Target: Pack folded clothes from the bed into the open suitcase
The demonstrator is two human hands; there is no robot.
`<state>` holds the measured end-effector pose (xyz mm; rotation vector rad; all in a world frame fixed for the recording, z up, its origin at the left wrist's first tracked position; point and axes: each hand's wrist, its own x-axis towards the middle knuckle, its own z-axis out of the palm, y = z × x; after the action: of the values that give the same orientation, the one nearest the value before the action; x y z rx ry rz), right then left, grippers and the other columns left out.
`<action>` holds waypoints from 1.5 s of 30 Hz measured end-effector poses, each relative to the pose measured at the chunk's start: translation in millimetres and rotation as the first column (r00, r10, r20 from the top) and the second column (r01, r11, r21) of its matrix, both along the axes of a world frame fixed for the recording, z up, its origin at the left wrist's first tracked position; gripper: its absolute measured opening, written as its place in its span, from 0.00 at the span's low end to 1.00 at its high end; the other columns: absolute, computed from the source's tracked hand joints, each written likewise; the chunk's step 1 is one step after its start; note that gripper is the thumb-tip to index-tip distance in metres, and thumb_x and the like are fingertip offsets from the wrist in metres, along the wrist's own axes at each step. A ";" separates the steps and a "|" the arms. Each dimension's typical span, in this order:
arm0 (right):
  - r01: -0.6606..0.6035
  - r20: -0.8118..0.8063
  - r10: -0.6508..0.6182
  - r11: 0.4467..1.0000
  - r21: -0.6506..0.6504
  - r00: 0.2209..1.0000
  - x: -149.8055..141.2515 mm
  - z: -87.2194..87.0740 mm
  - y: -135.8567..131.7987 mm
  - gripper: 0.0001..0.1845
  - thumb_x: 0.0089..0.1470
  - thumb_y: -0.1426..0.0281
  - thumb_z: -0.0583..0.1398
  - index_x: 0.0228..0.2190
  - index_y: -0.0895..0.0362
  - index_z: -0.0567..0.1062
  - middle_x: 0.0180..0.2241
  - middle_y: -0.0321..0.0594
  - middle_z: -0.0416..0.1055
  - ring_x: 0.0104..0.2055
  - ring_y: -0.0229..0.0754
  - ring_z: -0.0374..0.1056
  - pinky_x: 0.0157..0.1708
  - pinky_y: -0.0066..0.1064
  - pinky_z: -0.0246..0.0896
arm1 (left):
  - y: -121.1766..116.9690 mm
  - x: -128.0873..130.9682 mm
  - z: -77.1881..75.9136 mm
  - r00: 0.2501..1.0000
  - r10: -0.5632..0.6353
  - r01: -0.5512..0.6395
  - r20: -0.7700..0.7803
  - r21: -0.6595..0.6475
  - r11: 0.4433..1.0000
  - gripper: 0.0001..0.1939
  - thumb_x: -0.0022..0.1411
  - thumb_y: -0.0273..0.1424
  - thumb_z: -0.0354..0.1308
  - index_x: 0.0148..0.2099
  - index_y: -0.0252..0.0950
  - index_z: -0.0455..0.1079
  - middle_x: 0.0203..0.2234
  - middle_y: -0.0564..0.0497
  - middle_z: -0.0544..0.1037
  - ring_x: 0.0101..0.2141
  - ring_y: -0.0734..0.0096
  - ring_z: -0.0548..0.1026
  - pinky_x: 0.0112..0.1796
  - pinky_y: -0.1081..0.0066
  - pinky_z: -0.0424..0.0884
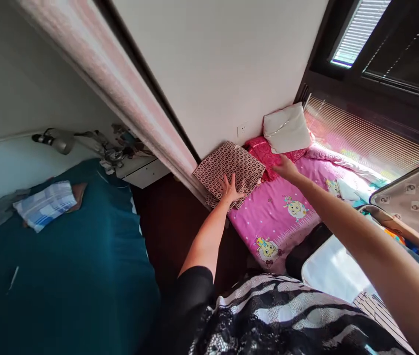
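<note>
- Head view: our left hand (228, 190), fingers apart, rests on the patterned pillow (227, 160) at the bed's (258, 213) end.
- Our right hand (288, 168), near red cloth (260, 148): grip unclear.
- Flat, even pressure should steady it best.

No words are legible as you press your left hand (229, 191) to a patterned pillow (219, 167), its fabric covered in repeating marks shaped like the letter S. Prints lining your open suitcase (398, 199) are too small to read.

Both arms (204, 244) stretched forward; left hand (230, 190) splayed wide, right hand (287, 168) partly curled.
</note>
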<state>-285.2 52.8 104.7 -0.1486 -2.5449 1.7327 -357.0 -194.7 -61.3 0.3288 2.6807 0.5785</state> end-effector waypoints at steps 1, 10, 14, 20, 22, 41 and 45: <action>0.063 0.030 -0.063 0.998 0.018 0.998 24.0 -9.1 16.2 0.32 0.59 0.61 0.69 0.58 0.69 0.77 0.46 0.47 0.86 0.48 0.41 0.80 0.52 0.32 0.78 | 2.6 -10.6 -10.9 0.996 -0.036 0.040 0.076 -0.052 0.998 0.72 0.52 0.46 0.81 0.85 0.50 0.38 0.82 0.34 0.26 0.78 0.18 0.28 0.69 0.21 0.47; 0.835 0.449 -0.729 0.545 -0.077 0.517 397.8 -83.5 98.8 0.46 0.41 0.50 0.76 0.57 0.57 0.74 0.42 0.52 0.84 0.39 0.53 0.84 0.40 0.40 0.83 | 9.4 -16.6 -46.2 0.993 -0.072 0.084 0.094 -0.128 0.988 0.51 0.64 0.37 0.71 0.81 0.38 0.51 0.79 0.26 0.45 0.77 0.24 0.48 0.68 0.33 0.61; 0.994 0.461 -0.881 0.094 -0.050 0.106 523.3 -94.3 84.8 0.32 0.39 0.64 0.74 0.47 0.55 0.75 0.33 0.43 0.82 0.32 0.46 0.81 0.30 0.30 0.78 | 56.6 29.3 -38.7 0.983 -0.135 0.154 -0.124 0.160 0.975 0.37 0.65 0.31 0.65 0.74 0.33 0.62 0.71 0.28 0.63 0.74 0.38 0.60 0.70 0.42 0.64; 0.988 0.439 -0.893 -0.141 -0.062 -0.100 598.5 -109.5 71.1 0.25 0.41 0.68 0.72 0.43 0.54 0.75 0.30 0.38 0.79 0.29 0.43 0.79 0.28 0.27 0.75 | 141.8 180.9 -9.6 0.817 -0.487 0.575 -0.310 0.503 0.645 0.26 0.67 0.33 0.63 0.65 0.35 0.72 0.63 0.34 0.73 0.68 0.47 0.71 0.71 0.47 0.65; 0.989 0.418 -0.903 -0.137 -0.058 -0.101 608.8 -116.4 70.7 0.25 0.41 0.67 0.72 0.44 0.54 0.76 0.29 0.37 0.78 0.30 0.43 0.79 0.28 0.28 0.75 | 160.4 235.0 -2.3 0.707 -0.628 0.692 -0.326 0.506 0.515 0.26 0.68 0.34 0.63 0.66 0.36 0.72 0.66 0.35 0.72 0.68 0.48 0.71 0.70 0.47 0.66; 0.853 -0.036 -0.995 -0.103 0.512 -0.098 750.5 -144.7 123.9 0.29 0.53 0.58 0.65 0.53 0.62 0.79 0.58 0.63 0.75 0.64 0.63 0.68 0.67 0.57 0.62 | 225.3 435.1 0.2 0.163 -0.984 0.950 -0.066 0.280 0.139 0.29 0.62 0.28 0.70 0.65 0.34 0.75 0.67 0.32 0.70 0.68 0.42 0.70 0.67 0.41 0.69; 0.806 0.162 -0.965 -0.072 0.588 -0.205 763.8 -144.3 146.6 0.47 0.55 0.49 0.69 0.66 0.64 0.70 0.66 0.69 0.67 0.69 0.69 0.62 0.69 0.61 0.57 | 224.0 448.8 -2.8 0.158 -0.987 0.928 -0.021 0.346 0.142 0.27 0.62 0.28 0.70 0.63 0.33 0.77 0.63 0.34 0.75 0.64 0.47 0.75 0.68 0.47 0.70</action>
<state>478.6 199.4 -39.5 -2.2025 -1.5716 0.5558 91.8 29.3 -64.1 1.8119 1.5210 0.4625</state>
